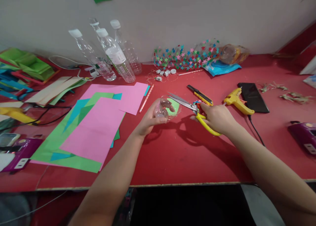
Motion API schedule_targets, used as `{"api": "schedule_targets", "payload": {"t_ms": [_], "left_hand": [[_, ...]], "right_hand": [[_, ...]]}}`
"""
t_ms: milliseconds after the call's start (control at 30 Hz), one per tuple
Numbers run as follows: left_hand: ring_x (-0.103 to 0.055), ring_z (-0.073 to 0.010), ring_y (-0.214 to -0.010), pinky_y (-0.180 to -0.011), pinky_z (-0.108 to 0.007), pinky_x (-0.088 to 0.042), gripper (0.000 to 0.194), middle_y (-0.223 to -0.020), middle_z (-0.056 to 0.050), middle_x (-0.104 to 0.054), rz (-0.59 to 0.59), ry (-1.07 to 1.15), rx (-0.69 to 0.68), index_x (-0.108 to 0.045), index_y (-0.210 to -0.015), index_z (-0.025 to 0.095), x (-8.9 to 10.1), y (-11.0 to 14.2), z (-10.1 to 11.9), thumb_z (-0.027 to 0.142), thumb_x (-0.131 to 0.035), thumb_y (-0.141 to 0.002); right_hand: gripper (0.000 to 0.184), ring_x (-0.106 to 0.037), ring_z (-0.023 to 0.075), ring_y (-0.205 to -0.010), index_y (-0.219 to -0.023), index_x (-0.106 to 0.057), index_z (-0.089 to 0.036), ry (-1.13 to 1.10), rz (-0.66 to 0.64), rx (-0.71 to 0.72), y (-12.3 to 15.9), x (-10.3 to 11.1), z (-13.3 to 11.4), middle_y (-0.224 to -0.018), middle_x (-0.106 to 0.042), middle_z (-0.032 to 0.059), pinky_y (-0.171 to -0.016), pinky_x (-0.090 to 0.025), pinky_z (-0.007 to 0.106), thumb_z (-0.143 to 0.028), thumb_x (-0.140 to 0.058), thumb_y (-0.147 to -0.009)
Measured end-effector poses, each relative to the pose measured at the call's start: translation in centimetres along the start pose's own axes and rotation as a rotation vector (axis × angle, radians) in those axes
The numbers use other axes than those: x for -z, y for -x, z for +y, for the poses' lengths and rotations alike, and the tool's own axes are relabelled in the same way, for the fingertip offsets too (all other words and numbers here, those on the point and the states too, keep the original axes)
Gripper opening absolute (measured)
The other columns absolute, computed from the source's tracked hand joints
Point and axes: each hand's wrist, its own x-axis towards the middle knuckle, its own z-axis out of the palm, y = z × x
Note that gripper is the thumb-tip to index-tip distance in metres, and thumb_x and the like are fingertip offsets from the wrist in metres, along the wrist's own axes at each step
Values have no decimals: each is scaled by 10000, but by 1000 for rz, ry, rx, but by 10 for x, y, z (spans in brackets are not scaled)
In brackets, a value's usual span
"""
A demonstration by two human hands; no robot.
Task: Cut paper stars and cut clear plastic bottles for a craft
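Clasping scissors (192, 106) in fingers of the right hand (218, 117), curling those of the left hand (149, 119) round what looks like a clear bottle piece (161, 113).

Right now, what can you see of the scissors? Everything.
The scissors have silvery, metal-looking blades, slightly parted, joined at a round pivot. A yellow handle shows, with orange-red near the pivot; the rest is hidden by the right hand gripping it. They are held above the red table, tips pointing toward the clear plastic piece in the left hand. Whether the blades touch it, I can't tell.
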Motion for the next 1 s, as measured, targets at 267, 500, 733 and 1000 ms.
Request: {"api": "schedule_targets", "payload": {"t_ms": [267, 500, 733, 1000], "left_hand": [[-549, -130, -744, -587, -243, -426, 546, -1117, -82, -624, -30, 50, 18, -573, -1166, 228, 0, 1, 0, 287, -741, -650], [-553, -111, -623, -511, -238, -393, 551, -1019, -87, -658, -64, 165, 72, -568, -1140, 214, -3, -1, 5, 391, -752, -652], [-612, -142, -648, -525, -261, -456, 526, -1014, -107, -681, 13, 298, 126, -630, -1066, 161, -9, -2, 12, 486, -720, -662], [-620, -157, -589, -384, -203, -346, 494, -759, -93, -677, 99, 339, 163, -639, -947, 134, -10, -7, 15, 574, -601, -726]], "right_hand": [[700, -580, 221, -560, -930, -619, -151, 20, 62, 20, -2, -7, 7, -627, -655, 111, -534, -153, 293, -686, -166, -915], [729, -584, 221, -566, -890, -623, -156, -76, 79, 14, -1, -6, 4, -635, -657, 108, -528, -174, 286, -735, -180, -882], [735, -595, 226, -563, -900, -602, -161, -161, 118, -14, -1, -3, 4, -635, -641, 90, -519, -188, 276, -785, -221, -838], [692, -581, 218, -558, -930, -590, -164, -155, 101, 21, 2, -1, 4, -640, -644, 84, -520, -194, 278, -767, -261, -847]]}}
